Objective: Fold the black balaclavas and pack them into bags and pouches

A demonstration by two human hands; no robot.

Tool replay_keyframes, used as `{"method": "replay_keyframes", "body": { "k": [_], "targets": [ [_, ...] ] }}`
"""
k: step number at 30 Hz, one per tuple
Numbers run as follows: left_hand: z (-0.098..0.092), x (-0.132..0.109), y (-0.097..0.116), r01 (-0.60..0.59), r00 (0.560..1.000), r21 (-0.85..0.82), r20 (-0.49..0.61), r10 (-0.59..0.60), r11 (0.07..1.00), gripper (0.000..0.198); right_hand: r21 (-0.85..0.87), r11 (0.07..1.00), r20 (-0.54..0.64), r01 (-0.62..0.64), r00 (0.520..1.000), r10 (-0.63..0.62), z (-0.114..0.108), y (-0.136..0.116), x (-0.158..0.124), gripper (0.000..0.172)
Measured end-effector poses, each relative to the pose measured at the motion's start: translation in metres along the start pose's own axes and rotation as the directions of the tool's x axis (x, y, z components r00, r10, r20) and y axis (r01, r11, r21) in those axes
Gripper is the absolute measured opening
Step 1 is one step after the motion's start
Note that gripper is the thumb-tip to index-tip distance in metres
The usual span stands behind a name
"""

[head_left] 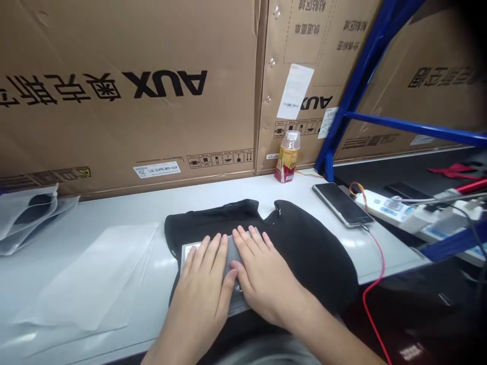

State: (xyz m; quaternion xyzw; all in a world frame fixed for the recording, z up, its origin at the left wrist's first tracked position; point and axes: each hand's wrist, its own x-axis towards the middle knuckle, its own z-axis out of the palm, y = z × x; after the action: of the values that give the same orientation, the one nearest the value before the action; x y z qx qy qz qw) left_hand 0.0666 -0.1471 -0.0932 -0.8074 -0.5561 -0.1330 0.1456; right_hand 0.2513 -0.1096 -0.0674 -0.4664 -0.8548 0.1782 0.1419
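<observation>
Both bare hands, the left (pixel 201 299) and the right (pixel 266 284), lie open and flat, grasping nothing, on a translucent grey plastic packet (pixel 229 256) atop a rumpled black cotton T-shirt (pixel 315 258) on a white workbench (pixel 243 190).

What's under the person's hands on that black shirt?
Under the left hand and right hand lies a plastic packet with a white label, on a T-shirt. The hands hide most of the packet.

The left hand (pixel 200 289) and right hand (pixel 262 276) hide most of the plastic packet (pixel 239 300). Its white label (pixel 190 251) is too small to read
</observation>
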Motion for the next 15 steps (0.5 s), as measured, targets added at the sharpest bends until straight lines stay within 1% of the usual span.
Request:
{"method": "replay_keyframes", "body": {
  "k": [2,4,5,7,8,9,11,12,13,15],
  "targets": [
    [-0.011,0.000,-0.002,-0.056,0.998,-0.005,0.026,0.056,0.998,0.079,0.092,0.995,0.030,0.025,0.999,-0.028,-0.010,0.008,-0.002,0.060],
    [-0.024,-0.001,-0.006,-0.179,0.981,-0.009,0.069,0.180,0.984,0.089,0.188,0.982,0.024,0.034,0.999,-0.039,-0.021,0.020,-0.005,0.059],
    [-0.031,-0.003,-0.008,-0.255,0.963,-0.008,0.084,0.255,0.967,0.088,0.223,0.974,0.008,0.029,0.999,-0.032,-0.026,0.027,-0.006,0.058],
    [-0.041,-0.007,-0.014,-0.376,0.924,0.008,0.083,0.374,0.927,0.072,0.252,0.968,-0.043,0.008,0.999,0.003,-0.037,0.042,-0.007,0.054],
    [-0.046,-0.010,-0.018,-0.412,0.910,0.018,0.061,0.410,0.911,0.064,0.249,0.969,-0.072,-0.010,0.997,0.029,-0.041,0.051,-0.008,0.052],
    [-0.049,-0.013,-0.023,-0.432,0.902,0.022,0.037,0.431,0.902,0.060,0.237,0.971,-0.105,-0.031,0.993,0.057,-0.046,0.059,-0.008,0.051],
    [-0.056,-0.017,-0.035,-0.431,0.902,0.008,-0.014,0.431,0.902,0.065,0.209,0.976,-0.162,-0.062,0.982,0.097,-0.055,0.075,-0.010,0.049],
    [-0.059,-0.017,-0.041,-0.411,0.911,-0.004,-0.044,0.411,0.912,0.067,0.198,0.978,-0.180,-0.066,0.978,0.103,-0.059,0.082,-0.011,0.048],
    [-0.063,-0.016,-0.048,-0.366,0.928,-0.018,-0.078,0.364,0.930,0.068,0.189,0.980,-0.190,-0.063,0.977,0.099,-0.063,0.088,-0.012,0.047],
    [-0.073,-0.007,-0.061,-0.201,0.974,-0.083,-0.121,0.190,0.976,0.066,0.177,0.983,-0.195,-0.043,0.978,0.078,-0.070,0.096,-0.014,0.046]
  ]
}}
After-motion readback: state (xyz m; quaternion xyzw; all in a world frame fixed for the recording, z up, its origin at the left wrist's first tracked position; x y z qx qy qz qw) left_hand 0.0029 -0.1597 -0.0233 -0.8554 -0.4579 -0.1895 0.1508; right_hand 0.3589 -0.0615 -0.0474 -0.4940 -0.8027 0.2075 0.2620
